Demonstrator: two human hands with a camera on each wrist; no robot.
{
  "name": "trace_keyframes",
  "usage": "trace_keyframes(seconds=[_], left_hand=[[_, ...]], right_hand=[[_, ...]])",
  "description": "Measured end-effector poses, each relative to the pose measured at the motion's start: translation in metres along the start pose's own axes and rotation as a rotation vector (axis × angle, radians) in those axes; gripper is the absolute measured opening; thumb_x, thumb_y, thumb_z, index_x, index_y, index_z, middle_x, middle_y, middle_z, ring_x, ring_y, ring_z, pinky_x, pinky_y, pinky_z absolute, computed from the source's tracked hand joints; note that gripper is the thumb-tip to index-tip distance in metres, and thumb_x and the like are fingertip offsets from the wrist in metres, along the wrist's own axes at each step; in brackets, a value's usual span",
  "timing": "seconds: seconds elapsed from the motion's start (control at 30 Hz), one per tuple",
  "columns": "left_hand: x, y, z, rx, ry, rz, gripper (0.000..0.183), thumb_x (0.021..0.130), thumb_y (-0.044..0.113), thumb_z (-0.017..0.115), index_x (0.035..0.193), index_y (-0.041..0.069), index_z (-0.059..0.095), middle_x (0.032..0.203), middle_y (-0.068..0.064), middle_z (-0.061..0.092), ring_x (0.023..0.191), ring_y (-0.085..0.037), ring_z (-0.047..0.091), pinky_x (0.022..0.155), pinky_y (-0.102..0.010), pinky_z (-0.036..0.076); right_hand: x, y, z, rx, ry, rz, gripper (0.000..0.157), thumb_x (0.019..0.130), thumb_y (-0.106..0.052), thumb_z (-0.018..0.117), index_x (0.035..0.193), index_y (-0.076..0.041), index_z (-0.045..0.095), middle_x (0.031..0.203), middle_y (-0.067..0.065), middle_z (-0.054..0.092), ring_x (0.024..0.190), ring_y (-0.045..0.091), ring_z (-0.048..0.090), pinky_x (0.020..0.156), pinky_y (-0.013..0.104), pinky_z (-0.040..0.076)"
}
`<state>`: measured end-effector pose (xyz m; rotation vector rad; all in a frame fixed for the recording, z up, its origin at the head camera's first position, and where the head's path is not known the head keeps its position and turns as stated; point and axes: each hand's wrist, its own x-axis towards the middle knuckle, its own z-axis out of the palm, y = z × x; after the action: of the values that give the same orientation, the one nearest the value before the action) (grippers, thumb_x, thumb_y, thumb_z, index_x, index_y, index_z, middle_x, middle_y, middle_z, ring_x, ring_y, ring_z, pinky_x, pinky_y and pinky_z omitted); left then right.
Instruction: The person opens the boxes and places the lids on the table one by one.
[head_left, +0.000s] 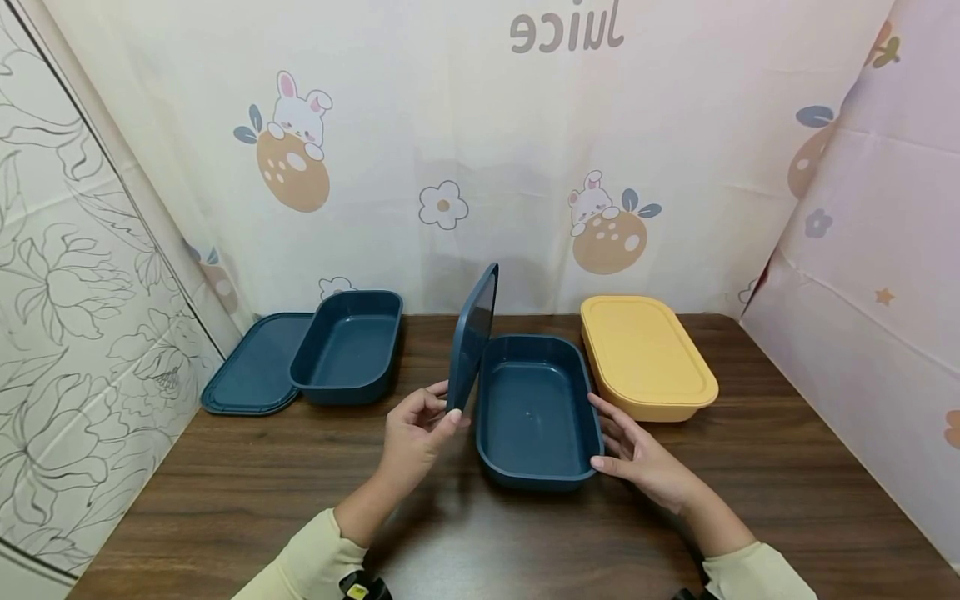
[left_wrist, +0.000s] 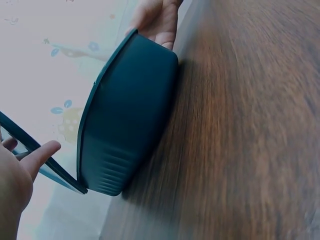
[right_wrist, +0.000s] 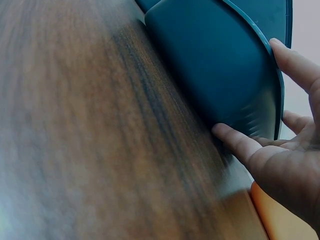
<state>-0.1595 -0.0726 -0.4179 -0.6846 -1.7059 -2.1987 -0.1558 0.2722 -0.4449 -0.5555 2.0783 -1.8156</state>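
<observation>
My left hand (head_left: 412, 440) pinches a dark blue lid (head_left: 471, 342) between thumb and fingers. The lid is tilted nearly upright at the left rim of a dark blue lunch box (head_left: 532, 421). In the left wrist view the lower edge of the lid (left_wrist: 62, 179) meets or nearly meets the rim of the box (left_wrist: 127, 110). My right hand (head_left: 651, 468) rests against the right side of that box. Its spread, extended fingers touch the outer wall and rim, as the right wrist view confirms, with fingertips (right_wrist: 220, 130) low on the wall.
A second dark blue box (head_left: 348, 354) sits at the back left, partly over a flat dark blue lid (head_left: 251, 367). Right of the middle box stands a yellow box with its lid on (head_left: 648, 354). A patterned curtain (head_left: 510, 133) hangs behind the brown wooden table (head_left: 465, 558).
</observation>
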Motion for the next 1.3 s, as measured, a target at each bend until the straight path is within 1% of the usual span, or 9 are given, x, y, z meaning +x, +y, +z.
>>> trace_keyframes(seconds=[0.1,0.17,0.37,0.5,0.63,0.73,0.87,1.07,1.3], left_hand=[[0.0002,0.0,0.0007,-0.023,0.012,-0.008,0.012,0.084,-0.016,0.062,0.084,-0.017,0.05,0.122,-0.038,0.053,0.083,-0.019,0.07,0.072,-0.038,0.058],[0.0002,0.0004,0.0009,-0.03,0.019,-0.013,0.012,0.085,-0.016,0.062,0.085,-0.017,0.051,0.123,-0.037,0.053,0.085,-0.023,0.07,0.072,-0.039,0.058],[0.0005,0.0015,0.0012,-0.044,0.046,-0.029,0.011,0.087,-0.014,0.061,0.085,-0.017,0.051,0.122,-0.032,0.052,0.093,-0.035,0.065,0.074,-0.052,0.054],[0.0019,-0.0001,0.0011,-0.08,0.068,-0.019,0.012,0.088,-0.014,0.06,0.085,-0.017,0.049,0.119,-0.028,0.055,0.097,-0.036,0.063,0.073,-0.052,0.055],[0.0031,-0.0004,0.001,-0.106,0.085,-0.009,0.013,0.089,-0.012,0.059,0.085,-0.017,0.049,0.116,-0.019,0.06,0.098,-0.033,0.063,0.073,-0.052,0.055],[0.0037,-0.001,0.0007,-0.12,0.09,-0.004,0.013,0.09,-0.012,0.059,0.085,-0.018,0.048,0.115,-0.022,0.06,0.097,-0.03,0.063,0.073,-0.053,0.055],[0.004,-0.0018,0.0002,-0.142,0.104,0.0,0.015,0.09,-0.011,0.059,0.086,-0.018,0.047,0.114,-0.025,0.059,0.094,-0.03,0.064,0.074,-0.052,0.055],[0.0039,-0.0031,-0.0009,-0.17,0.13,-0.029,0.017,0.091,-0.008,0.062,0.088,-0.017,0.048,0.114,-0.022,0.059,0.092,-0.029,0.065,0.076,-0.054,0.054],[0.0038,-0.0034,-0.0016,-0.192,0.156,-0.087,0.022,0.091,-0.004,0.064,0.091,-0.018,0.048,0.116,-0.025,0.057,0.096,-0.033,0.064,0.077,-0.058,0.052]], right_hand=[[-0.0001,0.0004,0.0,-0.001,-0.001,-0.006,0.081,0.096,-0.003,0.059,0.158,-0.014,0.008,0.159,0.026,0.003,0.14,0.053,0.007,0.097,0.014,0.038],[-0.0004,0.0003,0.0001,-0.001,0.0,-0.006,0.081,0.096,-0.004,0.059,0.158,-0.013,0.008,0.158,0.026,0.004,0.14,0.053,0.007,0.097,0.014,0.038],[-0.0004,0.0002,0.0001,-0.005,0.002,-0.008,0.08,0.096,-0.003,0.058,0.158,-0.013,0.008,0.158,0.027,0.004,0.141,0.053,0.007,0.097,0.013,0.037],[-0.0001,0.0004,-0.0001,-0.008,0.006,-0.003,0.08,0.096,-0.003,0.059,0.158,-0.013,0.008,0.158,0.026,0.005,0.141,0.052,0.008,0.097,0.013,0.037],[0.0001,-0.0001,0.0003,-0.008,0.007,0.004,0.081,0.096,-0.004,0.059,0.158,-0.014,0.008,0.159,0.025,0.004,0.141,0.052,0.007,0.097,0.013,0.037],[0.0001,-0.0002,0.0002,-0.007,0.007,0.007,0.08,0.096,-0.004,0.059,0.158,-0.015,0.009,0.159,0.025,0.004,0.141,0.052,0.007,0.097,0.013,0.037],[0.0002,0.0,0.0001,-0.007,0.006,0.006,0.08,0.096,-0.004,0.059,0.158,-0.015,0.009,0.158,0.026,0.005,0.141,0.052,0.008,0.097,0.012,0.037],[0.0005,0.0008,-0.0003,-0.01,0.006,0.001,0.081,0.096,-0.003,0.059,0.158,-0.014,0.009,0.158,0.026,0.005,0.141,0.053,0.008,0.097,0.013,0.037],[0.0007,0.0012,-0.0008,-0.009,0.005,-0.003,0.081,0.096,-0.003,0.059,0.158,-0.014,0.009,0.159,0.025,0.004,0.141,0.052,0.007,0.097,0.012,0.036]])
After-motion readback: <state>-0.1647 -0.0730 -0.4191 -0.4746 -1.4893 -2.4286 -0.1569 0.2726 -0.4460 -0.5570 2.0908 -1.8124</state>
